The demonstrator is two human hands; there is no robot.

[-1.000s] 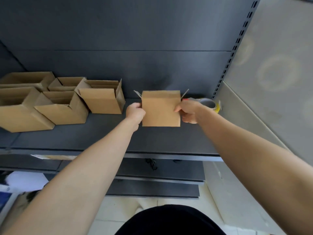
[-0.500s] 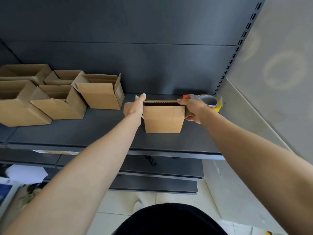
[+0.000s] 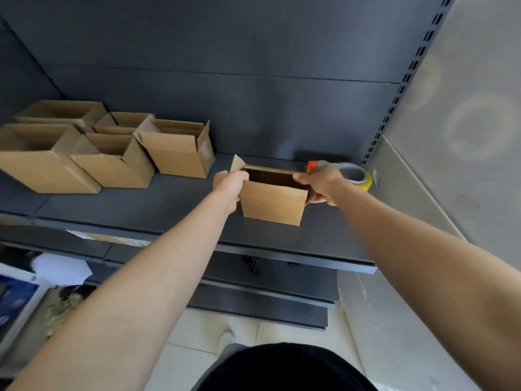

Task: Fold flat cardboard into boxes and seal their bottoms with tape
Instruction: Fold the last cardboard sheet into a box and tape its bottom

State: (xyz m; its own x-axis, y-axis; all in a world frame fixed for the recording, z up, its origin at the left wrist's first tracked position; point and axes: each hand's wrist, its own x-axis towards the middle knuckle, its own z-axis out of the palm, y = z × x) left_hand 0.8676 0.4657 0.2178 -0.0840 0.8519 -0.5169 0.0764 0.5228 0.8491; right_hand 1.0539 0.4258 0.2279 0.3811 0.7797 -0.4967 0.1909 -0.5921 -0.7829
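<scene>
A small brown cardboard box stands upright on the dark shelf, its top open and dark inside. My left hand grips its left top edge, fingers curled over the rim beside a raised flap. My right hand grips the right top corner and side. Just behind my right hand lies a tape dispenser with a yellow roll and an orange part.
Several folded open boxes stand in a group on the shelf's left half. The shelf's back panel rises behind; a slotted upright and a grey wall close off the right. Lower shelves, papers and tiled floor lie below.
The box has come down from upright in the air to standing on the shelf, turned open side up. My left hand, open against the box's side 0.5 s ago, now grips its rim.
</scene>
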